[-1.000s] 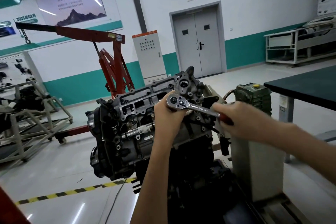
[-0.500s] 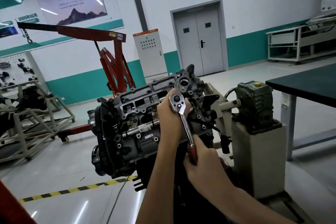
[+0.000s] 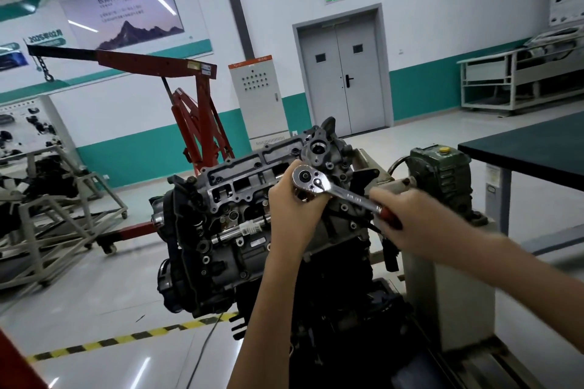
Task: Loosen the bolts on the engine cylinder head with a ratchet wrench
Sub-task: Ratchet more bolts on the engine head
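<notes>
Far left we see a grey frame (image 3: 41, 199) holding dark parts. Next is a red crane (image 3: 142, 61), boom reaching left, with a chain and hook at its tip. Yellow-black tape (image 3: 126, 338) crosses the near floor. A white cabinet (image 3: 257, 95) stands at the far wall, with a grey double door (image 3: 343, 79) right of it.

In the centre the engine (image 3: 215, 256) sits tilted, with the cylinder head (image 3: 240, 180) on top facing up and toward us. The left hand (image 3: 294, 208) is at the cylinder head's right end, fingers curled round the underside of the ratchet (image 3: 341, 192), just below its round drive end. What the drive sits on we cannot tell; that hand hides it.

The chrome shank runs right and nearer to the right hand (image 3: 410, 221). Its fingers are closed round the red grip, and a bit of red shows at the palm. This hand is slightly blurred.

Beyond it, just right of the engine, a green gearbox (image 3: 442, 174) sits on a grey pedestal (image 3: 448, 309). Further right is a dark table (image 3: 537, 148), and a white rack (image 3: 518, 82) stands at the far wall.
</notes>
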